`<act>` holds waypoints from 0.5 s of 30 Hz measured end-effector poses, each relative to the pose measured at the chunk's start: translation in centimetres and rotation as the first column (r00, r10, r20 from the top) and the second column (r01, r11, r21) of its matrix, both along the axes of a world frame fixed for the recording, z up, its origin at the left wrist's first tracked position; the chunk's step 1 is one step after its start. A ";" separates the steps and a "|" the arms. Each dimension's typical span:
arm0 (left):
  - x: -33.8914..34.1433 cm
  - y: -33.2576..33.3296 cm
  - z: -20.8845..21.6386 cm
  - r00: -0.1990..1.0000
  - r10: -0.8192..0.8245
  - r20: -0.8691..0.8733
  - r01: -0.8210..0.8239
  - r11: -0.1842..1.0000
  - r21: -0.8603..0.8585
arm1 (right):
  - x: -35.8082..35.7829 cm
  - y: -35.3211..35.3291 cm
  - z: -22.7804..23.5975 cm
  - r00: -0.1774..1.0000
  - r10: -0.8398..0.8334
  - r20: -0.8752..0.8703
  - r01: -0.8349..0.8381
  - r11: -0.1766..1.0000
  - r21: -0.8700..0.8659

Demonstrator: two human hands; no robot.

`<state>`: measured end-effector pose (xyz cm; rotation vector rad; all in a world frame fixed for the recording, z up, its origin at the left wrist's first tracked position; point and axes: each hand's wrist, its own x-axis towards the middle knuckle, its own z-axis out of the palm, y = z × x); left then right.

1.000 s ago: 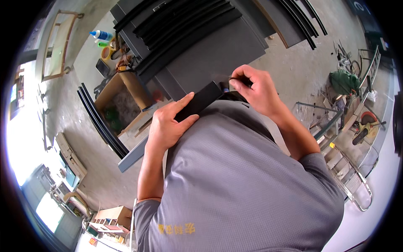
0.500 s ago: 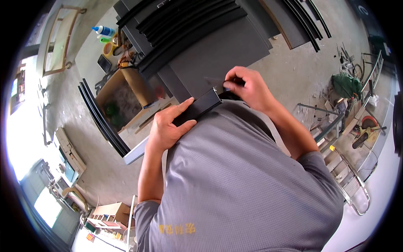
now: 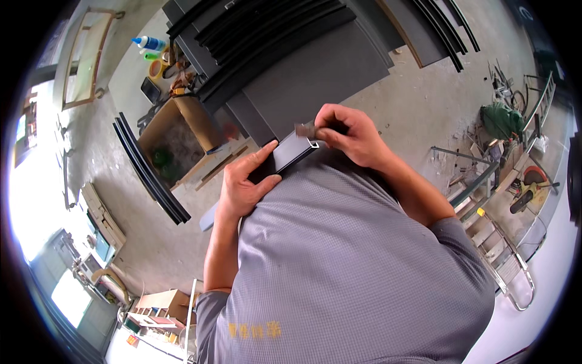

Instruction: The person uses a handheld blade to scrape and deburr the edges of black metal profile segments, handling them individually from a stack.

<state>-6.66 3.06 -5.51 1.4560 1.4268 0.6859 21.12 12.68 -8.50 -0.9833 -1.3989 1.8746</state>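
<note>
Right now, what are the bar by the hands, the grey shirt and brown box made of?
Bar: probably metal with a smooth dark coating; its thin end edge shines.
Shirt: cloth, matt, textured and creased.
Box: maybe cardboard, dull brown, though wood is possible.

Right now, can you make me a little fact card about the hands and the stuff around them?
Left hand: gripping a dark bar
Right hand: pinching a small brownish thing, blurred, at the bar's end
Upper left: blue-and-white bottle, yellow tape roll
Left: open cardboard box, long black strips
Right: green cloth-like heap on the floor
</note>
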 end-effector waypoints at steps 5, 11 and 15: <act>0.0 0.0 -0.1 1.000 0.003 0.007 -0.004 0.999 0.052 | 0.4 0.0 1.0 0.998 0.015 -0.054 -0.009 0.993 0.119; 0.1 -0.6 -0.1 1.000 -0.003 0.023 0.002 0.999 0.047 | 0.1 0.7 0.3 0.990 -0.016 0.143 -0.001 0.994 0.113; 0.1 -0.8 0.0 0.999 -0.002 0.038 0.002 1.000 0.018 | 0.1 0.2 1.2 0.998 0.058 -0.028 -0.053 0.985 0.163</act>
